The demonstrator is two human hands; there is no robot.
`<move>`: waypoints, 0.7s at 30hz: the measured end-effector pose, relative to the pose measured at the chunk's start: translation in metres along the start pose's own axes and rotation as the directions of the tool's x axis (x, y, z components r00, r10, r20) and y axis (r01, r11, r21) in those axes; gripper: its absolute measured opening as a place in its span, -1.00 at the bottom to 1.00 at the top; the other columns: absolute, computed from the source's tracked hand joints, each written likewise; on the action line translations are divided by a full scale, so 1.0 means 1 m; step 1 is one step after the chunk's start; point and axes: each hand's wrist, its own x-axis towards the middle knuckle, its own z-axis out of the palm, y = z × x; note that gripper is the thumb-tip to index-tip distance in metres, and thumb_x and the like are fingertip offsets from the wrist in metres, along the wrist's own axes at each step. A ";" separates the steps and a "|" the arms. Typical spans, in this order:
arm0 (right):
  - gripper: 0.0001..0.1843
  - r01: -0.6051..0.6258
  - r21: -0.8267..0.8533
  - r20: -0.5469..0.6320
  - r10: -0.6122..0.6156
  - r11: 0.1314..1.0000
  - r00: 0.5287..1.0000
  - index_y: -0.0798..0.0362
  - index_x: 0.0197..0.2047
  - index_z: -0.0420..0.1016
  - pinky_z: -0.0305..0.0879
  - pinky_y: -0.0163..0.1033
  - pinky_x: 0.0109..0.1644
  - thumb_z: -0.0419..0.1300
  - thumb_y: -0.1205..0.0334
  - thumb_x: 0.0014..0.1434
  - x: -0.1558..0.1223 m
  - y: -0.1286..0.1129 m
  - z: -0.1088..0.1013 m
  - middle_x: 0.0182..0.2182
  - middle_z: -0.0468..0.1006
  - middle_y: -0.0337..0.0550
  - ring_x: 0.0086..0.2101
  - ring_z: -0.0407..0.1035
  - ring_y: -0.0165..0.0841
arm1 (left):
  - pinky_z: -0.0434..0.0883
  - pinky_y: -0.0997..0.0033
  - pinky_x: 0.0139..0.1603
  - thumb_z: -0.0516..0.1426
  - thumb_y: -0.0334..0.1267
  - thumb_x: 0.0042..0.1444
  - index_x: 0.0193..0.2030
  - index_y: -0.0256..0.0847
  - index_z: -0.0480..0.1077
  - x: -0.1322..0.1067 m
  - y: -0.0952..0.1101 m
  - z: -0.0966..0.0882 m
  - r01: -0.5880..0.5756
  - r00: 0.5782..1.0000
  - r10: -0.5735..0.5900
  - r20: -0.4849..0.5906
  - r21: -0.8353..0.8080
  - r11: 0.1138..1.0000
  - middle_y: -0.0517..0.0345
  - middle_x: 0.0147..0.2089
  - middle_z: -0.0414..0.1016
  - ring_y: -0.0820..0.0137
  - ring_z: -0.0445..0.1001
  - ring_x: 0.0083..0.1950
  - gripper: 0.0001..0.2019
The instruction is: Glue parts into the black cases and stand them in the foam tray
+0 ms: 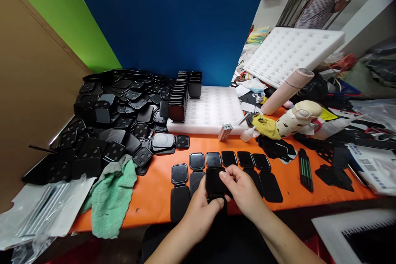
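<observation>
A black, square, hinged piece (213,179) is held in both hands above the front of the orange table. My left hand (200,206) grips its lower left side, the thumb lying near the hinge. My right hand (243,187) pinches its right edge, with the thumb on the flat black face. Behind and beside the hands, several similar pieces lie unfolded in a row, such as the left one with a shiny upper square (179,174) and the right one with a dull black lower panel (270,187). My hands partly cover the middle ones.
A large heap of black square parts (123,107) fills the left. Upright black pieces (177,105) stand in a white foam tray (213,111). Small metal cylinders (225,132), a yellow cloth (266,127), a cream bottle (298,119) and a green towel (113,202) lie around. A person (324,2) is at back right.
</observation>
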 end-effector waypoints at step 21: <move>-0.64 0.104 -0.070 0.049 -0.101 0.992 0.994 0.02 -0.52 0.12 0.10 -0.33 -0.43 -0.03 -0.03 0.20 0.011 -0.006 0.021 -0.56 0.22 -0.32 -0.49 0.15 -0.41 | 0.32 0.26 -0.02 0.22 -0.12 0.02 -0.11 -0.27 0.41 0.006 -0.005 -0.015 -0.038 0.981 -0.017 -0.195 -0.277 0.960 0.00 -0.13 0.50 0.18 0.42 -0.03 -0.66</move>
